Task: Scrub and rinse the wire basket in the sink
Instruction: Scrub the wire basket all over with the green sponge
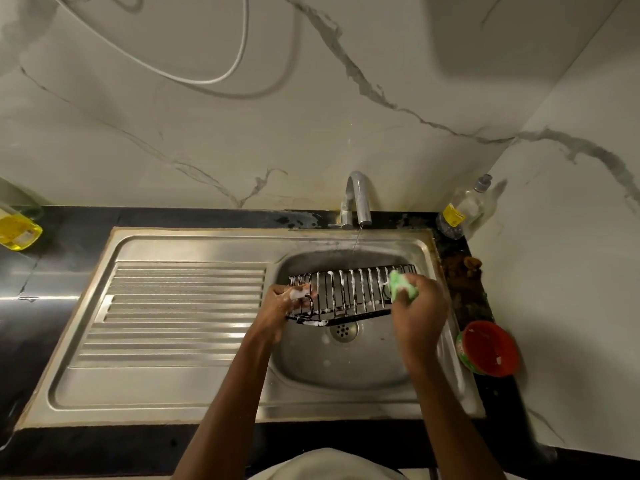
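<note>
A soapy wire basket (349,294) is held tilted over the sink (346,372) bowl, gripped at its left end by the left hand (282,304), while a green sponge (401,287) is clutched against its right end by the right hand (417,306).

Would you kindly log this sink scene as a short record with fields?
basket: black wire basket, soapy, held over the sink bowl
left hand: grips the basket's left end
right hand: holds a green sponge against the basket's right end
tap: thin stream running
drain: uncovered, below the basket
right counter: red tub, clear bottle
</note>
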`<act>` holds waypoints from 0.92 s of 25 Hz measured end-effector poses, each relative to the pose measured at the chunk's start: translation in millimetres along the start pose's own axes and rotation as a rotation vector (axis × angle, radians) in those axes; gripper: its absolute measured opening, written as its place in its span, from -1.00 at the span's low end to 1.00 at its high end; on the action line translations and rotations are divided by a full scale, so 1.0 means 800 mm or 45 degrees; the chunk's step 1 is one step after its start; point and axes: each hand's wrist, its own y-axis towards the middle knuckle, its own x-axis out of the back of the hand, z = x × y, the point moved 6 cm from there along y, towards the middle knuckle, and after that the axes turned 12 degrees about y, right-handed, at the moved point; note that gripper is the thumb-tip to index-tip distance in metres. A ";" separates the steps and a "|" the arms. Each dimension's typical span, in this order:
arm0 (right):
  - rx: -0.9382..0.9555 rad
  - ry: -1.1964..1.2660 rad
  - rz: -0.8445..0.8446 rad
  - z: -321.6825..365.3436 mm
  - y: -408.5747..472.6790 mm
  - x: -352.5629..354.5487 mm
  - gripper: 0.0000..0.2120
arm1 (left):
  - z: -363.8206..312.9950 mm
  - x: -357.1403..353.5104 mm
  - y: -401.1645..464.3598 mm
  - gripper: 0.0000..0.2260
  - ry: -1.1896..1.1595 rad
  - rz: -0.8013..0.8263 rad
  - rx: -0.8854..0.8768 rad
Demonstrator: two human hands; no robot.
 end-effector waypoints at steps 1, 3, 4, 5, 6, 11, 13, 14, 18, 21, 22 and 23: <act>0.082 0.044 0.063 0.018 -0.025 -0.009 -0.72 | 0.002 -0.002 0.000 -0.38 0.006 0.007 0.009; 0.289 0.118 0.231 0.051 -0.076 -0.021 -0.70 | 0.005 -0.003 0.003 -0.37 -0.005 0.022 0.008; 0.362 0.116 0.281 0.059 -0.086 -0.021 -0.70 | 0.004 -0.001 0.003 -0.39 -0.008 0.023 0.002; 0.386 0.090 0.284 0.055 -0.081 -0.016 -0.70 | 0.005 0.002 0.004 -0.41 -0.006 0.022 -0.005; 0.351 0.033 0.239 0.039 -0.064 -0.007 -0.70 | 0.005 0.005 0.005 -0.42 0.008 0.009 -0.013; 0.021 -0.154 0.010 -0.021 -0.002 0.025 -0.70 | 0.008 0.008 0.002 -0.39 -0.012 -0.033 -0.009; 0.174 -0.067 0.051 0.021 -0.034 0.004 -0.69 | 0.008 0.003 0.006 -0.46 -0.007 -0.057 -0.005; 0.265 0.022 0.125 0.041 -0.057 -0.007 -0.70 | 0.008 0.000 0.007 -0.49 -0.007 -0.066 0.016; 0.185 0.281 0.256 0.035 -0.069 -0.005 -0.72 | 0.009 0.001 0.009 -0.59 -0.061 -0.066 0.024; -0.170 0.073 0.060 -0.027 -0.010 0.036 -0.73 | 0.007 0.008 0.004 -0.66 -0.138 -0.025 0.004; -0.204 0.026 0.014 -0.039 0.005 0.049 -0.74 | 0.004 0.007 0.002 -0.69 -0.148 -0.004 0.000; -0.213 0.032 -0.010 -0.041 0.016 0.055 -0.76 | 0.001 0.005 0.001 -0.73 -0.148 0.022 -0.013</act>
